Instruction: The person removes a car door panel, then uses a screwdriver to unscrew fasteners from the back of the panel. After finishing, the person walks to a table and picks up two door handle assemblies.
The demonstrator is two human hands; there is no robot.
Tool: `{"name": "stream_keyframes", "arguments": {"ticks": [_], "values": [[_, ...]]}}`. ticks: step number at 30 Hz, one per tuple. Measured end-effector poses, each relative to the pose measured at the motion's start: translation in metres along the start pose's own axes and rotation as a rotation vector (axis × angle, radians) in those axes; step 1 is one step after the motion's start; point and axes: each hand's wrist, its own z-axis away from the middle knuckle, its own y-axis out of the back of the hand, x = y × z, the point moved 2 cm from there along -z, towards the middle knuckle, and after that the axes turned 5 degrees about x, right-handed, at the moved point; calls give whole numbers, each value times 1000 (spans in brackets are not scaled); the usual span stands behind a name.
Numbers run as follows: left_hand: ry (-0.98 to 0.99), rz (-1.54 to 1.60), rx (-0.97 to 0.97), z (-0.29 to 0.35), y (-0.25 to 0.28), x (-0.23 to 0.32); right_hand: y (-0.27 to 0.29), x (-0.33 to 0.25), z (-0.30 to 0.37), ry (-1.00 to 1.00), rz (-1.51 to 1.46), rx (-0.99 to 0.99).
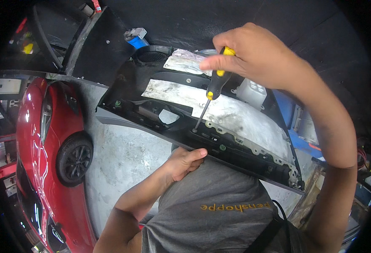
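A black car door trim panel (126, 90) lies with its inner side up in front of me, its near edge against my body. My right hand (246, 50) is closed round the handle of a black and yellow screwdriver (217, 80). The shaft slants down and its tip meets a small screw (194, 130) near the panel's near edge. My left hand (183, 163) grips that edge, thumb on top and fingers curled beneath, partly hidden. Silvery-white sheets (232, 111) cover much of the panel, and a pale toothed strip (244, 143) runs beside the screw.
On the panel sit a white plastic box (251, 93), a round speaker grille (152, 55) and green clips (222, 147). A blue and grey object (137, 38) lies beyond it on the black surface (185, 21). A red car (46, 156) stands at the left on the grey floor (122, 156).
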Motion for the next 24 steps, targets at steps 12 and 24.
{"name": "stream_keyframes", "arguments": {"ticks": [12, 24], "values": [[14, -55, -10, -4, 9, -3, -26, 28, -9, 18, -319, 138], [38, -77, -3, -2, 10, -1, -18, 16, -11, 59, -96, 132]]}}
